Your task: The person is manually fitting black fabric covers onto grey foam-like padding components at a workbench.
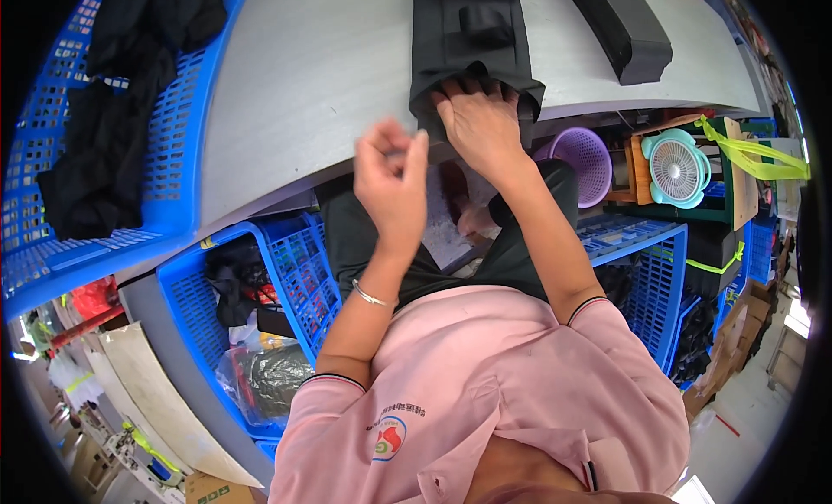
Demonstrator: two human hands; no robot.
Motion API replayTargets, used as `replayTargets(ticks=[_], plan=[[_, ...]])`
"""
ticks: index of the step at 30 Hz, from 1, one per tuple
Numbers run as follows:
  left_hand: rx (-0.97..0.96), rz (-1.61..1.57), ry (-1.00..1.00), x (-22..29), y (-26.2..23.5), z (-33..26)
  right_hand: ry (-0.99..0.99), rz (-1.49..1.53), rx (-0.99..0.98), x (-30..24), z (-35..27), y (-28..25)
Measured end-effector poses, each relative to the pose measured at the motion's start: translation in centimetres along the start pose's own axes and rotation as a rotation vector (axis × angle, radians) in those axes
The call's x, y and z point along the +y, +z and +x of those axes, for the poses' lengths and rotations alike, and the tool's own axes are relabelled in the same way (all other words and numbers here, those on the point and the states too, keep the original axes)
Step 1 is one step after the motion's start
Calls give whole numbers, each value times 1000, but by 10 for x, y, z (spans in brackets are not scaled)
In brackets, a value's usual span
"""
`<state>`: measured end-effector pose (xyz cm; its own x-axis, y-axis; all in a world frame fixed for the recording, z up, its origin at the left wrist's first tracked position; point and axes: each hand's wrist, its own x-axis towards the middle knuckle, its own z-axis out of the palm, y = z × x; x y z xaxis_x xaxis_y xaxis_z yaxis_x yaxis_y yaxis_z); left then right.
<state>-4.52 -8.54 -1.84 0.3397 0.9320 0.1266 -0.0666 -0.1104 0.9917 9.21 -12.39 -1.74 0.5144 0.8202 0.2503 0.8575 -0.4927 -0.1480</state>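
A black garment point(472, 45) lies on the grey table point(312, 79), its hem hanging over the near edge. My right hand point(478, 123) presses on that hem, fingers curled over the fabric at the table edge. My left hand point(392, 179) is raised just left of it, off the table, with thumb and fingertips pinched together; whether something small sits between them cannot be made out. A thin bracelet circles my left wrist.
A long black foam block point(620, 27) lies on the table at the right. A blue crate point(165, 149) with dark clothes stands at the left, another blue crate point(295, 279) below the table. A purple basket point(582, 162) and small teal fan point(678, 168) sit at the right.
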Motion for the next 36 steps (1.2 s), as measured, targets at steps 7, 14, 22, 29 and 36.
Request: replayTargets(ticks=[7, 14, 22, 29, 36], plan=[[-129, 297, 101, 11, 2, 46, -58, -23, 161, -7, -7, 15], [-192, 320, 44, 13, -26, 32, -150, 209, 229, 0, -17, 19], [-633, 557, 1075, 61, 74, 72, -142, 387, 381, -20, -16, 18], [-949, 622, 1137, 44, 75, 44, -182, 577, 67, 17, -29, 46], [-638, 497, 780, 46, 9, 64, -449, 277, -236, 26, -25, 2]])
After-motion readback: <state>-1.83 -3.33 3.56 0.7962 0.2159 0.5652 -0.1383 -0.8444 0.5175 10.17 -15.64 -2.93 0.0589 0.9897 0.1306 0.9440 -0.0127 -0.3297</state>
